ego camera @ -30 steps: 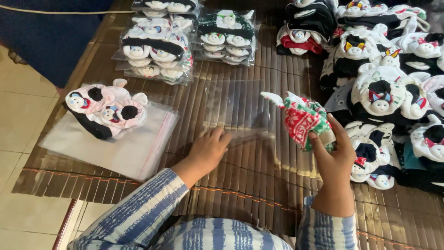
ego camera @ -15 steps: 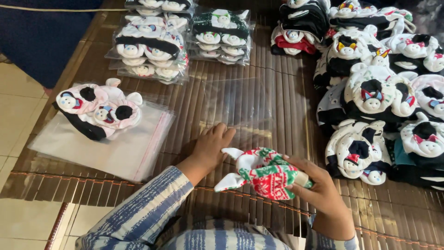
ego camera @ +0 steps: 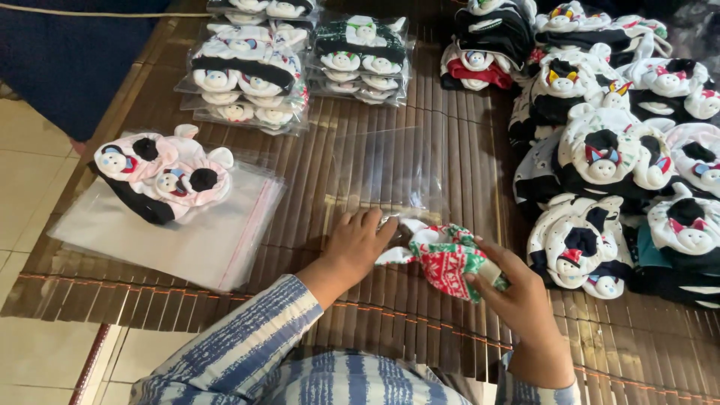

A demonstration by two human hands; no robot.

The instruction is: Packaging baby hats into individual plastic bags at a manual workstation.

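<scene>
My right hand [ego camera: 517, 292] grips a folded red, green and white patterned sock bundle [ego camera: 444, 259] low over the bamboo mat [ego camera: 420, 337]. The bundle's white tip points at the open near edge of a clear plastic bag [ego camera: 386, 169] that lies flat on the mat. My left hand [ego camera: 356, 244] rests on that near edge of the bag, fingers spread, fingertips touching the bundle's tip. Both sleeves are blue and white striped.
A pink and black sock bundle [ego camera: 165, 176] lies on a stack of clear bags [ego camera: 172, 229] at the left. Packed sock bundles [ego camera: 247, 75] sit at the back. A large heap of loose animal-face sock bundles [ego camera: 622, 165] fills the right side. Tiled floor [ego camera: 30, 195] borders the mat's left.
My right hand brought the patterned bundle down from the right and moved it to the bag's opening. My left hand stayed on the bag's near edge.
</scene>
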